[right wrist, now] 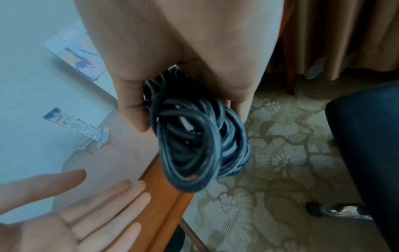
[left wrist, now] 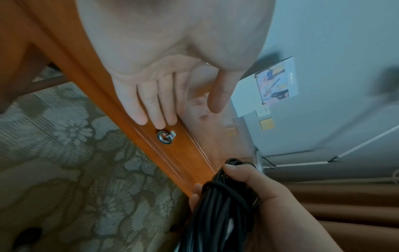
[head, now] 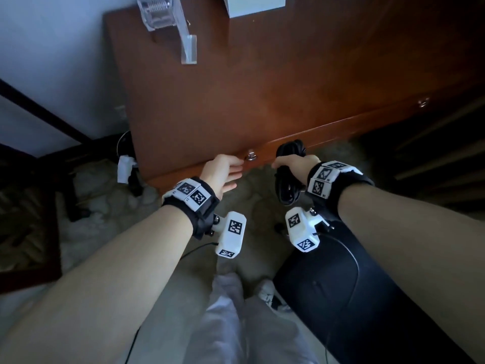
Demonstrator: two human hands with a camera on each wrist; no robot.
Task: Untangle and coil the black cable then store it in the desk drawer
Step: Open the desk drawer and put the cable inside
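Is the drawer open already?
No, the drawer front sits shut under the desk edge, and the left hand only reaches toward its knob.

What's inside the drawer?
Can't see. The drawer is closed; only its front and knob show. The left hand reaches for the knob; the right hand holds the cable.

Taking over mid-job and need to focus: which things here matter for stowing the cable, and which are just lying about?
Job:
cable, coiled, gripped by right hand
drawer, shut
knob, with left hand open beside it

Lying about:
clear stand on the desk
white box
chair
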